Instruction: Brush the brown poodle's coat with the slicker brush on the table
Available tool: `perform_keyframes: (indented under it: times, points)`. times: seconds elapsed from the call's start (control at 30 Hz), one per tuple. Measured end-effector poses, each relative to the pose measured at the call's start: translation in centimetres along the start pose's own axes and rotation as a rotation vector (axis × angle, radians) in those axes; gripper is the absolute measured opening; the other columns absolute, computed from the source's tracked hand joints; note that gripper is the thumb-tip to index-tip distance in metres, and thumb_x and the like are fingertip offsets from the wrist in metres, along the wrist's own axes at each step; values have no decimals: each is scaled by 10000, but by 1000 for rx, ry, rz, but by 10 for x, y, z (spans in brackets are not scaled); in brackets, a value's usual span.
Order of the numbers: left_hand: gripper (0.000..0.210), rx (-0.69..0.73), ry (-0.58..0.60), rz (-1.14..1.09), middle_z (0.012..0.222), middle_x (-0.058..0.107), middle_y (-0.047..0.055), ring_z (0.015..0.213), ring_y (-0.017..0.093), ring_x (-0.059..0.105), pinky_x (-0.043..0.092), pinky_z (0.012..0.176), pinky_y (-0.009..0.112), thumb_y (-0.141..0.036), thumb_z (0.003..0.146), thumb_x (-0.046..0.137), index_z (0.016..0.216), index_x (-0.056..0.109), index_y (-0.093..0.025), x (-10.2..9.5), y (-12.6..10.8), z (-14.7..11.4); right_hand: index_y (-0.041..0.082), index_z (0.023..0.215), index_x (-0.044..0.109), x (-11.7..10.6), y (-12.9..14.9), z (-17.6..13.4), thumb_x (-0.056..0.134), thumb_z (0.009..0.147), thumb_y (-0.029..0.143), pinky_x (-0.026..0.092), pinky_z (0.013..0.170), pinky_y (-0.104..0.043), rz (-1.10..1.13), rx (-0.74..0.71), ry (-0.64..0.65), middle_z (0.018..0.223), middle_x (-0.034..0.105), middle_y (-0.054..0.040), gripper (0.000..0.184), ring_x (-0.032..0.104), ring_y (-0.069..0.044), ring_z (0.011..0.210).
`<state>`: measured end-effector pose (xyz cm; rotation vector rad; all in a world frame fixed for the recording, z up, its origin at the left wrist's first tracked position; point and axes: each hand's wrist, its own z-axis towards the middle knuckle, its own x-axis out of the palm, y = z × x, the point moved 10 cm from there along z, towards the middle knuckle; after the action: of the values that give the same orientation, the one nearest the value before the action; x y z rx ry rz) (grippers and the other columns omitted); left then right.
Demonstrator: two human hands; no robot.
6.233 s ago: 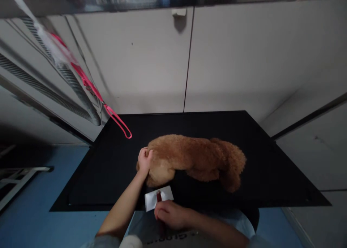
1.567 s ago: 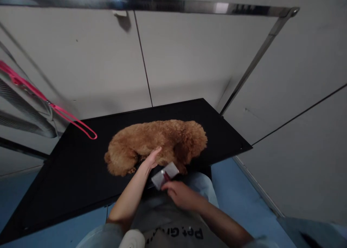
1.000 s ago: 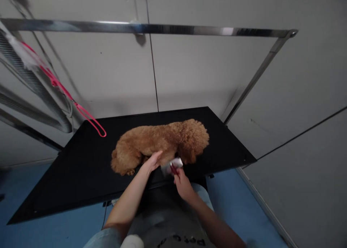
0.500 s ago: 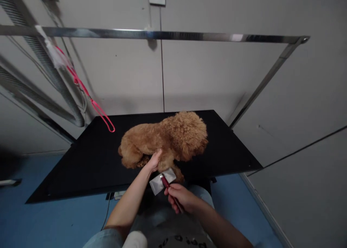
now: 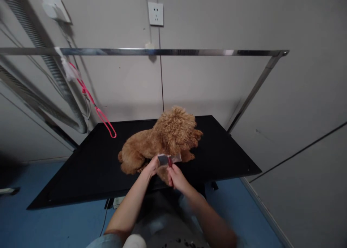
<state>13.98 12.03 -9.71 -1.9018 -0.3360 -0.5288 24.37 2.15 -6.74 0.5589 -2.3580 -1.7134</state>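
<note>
A curly brown dog [image 5: 176,129] is on the black grooming table [image 5: 89,168], its head to the right. My left hand [image 5: 153,165] is closed around the upper part of its near front leg [image 5: 163,175], which sticks out toward me; the fingers are partly hidden. My right hand [image 5: 175,176] grips the dark red handle of a slicker brush [image 5: 162,160]. The brush's wide pale head lies against the fur at the top of that leg, just below the dog's head and close to my left hand.
A metal bar [image 5: 130,52] spans above the table, with a pink loop leash [image 5: 104,118] hanging from its left part. Grey ribbed hoses [image 5: 58,78] run down the wall at left. A wall socket [image 5: 155,14] is above the bar. Blue floor [image 5: 67,226] surrounds the table's front.
My right hand has moved the brush up and away from me, from the lower leg to its top. The dog's head has risen and shifted left. The camera view has tilted up.
</note>
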Motion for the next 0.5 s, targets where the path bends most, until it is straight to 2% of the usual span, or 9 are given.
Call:
perform_keyframes:
  times: [0.07, 0.13, 0.2, 0.27, 0.33, 0.4, 0.5]
  points:
    - [337, -1, 28, -48, 818, 734, 130, 764, 243, 693, 519, 792, 359, -412, 783, 623, 879, 676, -94, 0, 2, 0, 223, 911, 433, 6, -20, -6, 356, 894, 384, 224, 320, -187, -18, 100, 21, 498, 425, 87, 180, 367, -83, 322]
    - [268, 12, 25, -96, 797, 733, 112, 761, 225, 690, 511, 799, 337, -356, 784, 635, 870, 675, -105, -1, 2, 1, 224, 843, 452, 19, -40, -17, 410, 870, 362, 207, 303, -190, -28, 205, 135, 499, 438, 73, 146, 356, -79, 303]
    - [217, 27, -6, -123, 761, 730, 93, 735, 211, 685, 506, 795, 321, -315, 785, 636, 842, 674, -109, -4, 1, 3, 227, 850, 472, 24, -35, -18, 408, 872, 363, 205, 303, -188, -3, 186, 212, 503, 456, 66, 152, 365, -81, 307]
    - [238, 20, -29, -139, 724, 723, 90, 703, 213, 680, 507, 782, 325, -328, 795, 620, 816, 675, -98, -5, 2, 5, 229, 918, 461, 16, -11, -7, 340, 903, 370, 234, 318, -183, 35, 69, 167, 506, 462, 72, 186, 391, -87, 327]
    - [287, -15, -19, -161, 706, 717, 107, 703, 228, 681, 508, 780, 340, -360, 803, 602, 793, 679, -84, -3, 7, 7, 226, 952, 426, 1, -1, 3, 301, 924, 354, 269, 338, -176, 18, 19, 37, 508, 458, 84, 181, 411, -85, 346]
    - [299, -33, -7, -189, 722, 719, 120, 745, 242, 687, 502, 802, 348, -368, 807, 595, 794, 683, -83, -1, 10, 7, 219, 907, 419, -1, -15, 1, 334, 918, 332, 267, 331, -177, -45, 90, 12, 489, 443, 87, 142, 403, -83, 330]
    - [240, -8, -17, -209, 767, 729, 108, 803, 236, 689, 491, 829, 328, -333, 805, 609, 816, 686, -105, -2, 9, 6, 221, 770, 431, 13, -48, -17, 436, 873, 329, 222, 299, -187, -102, 246, 143, 470, 439, 67, 150, 374, -82, 294]
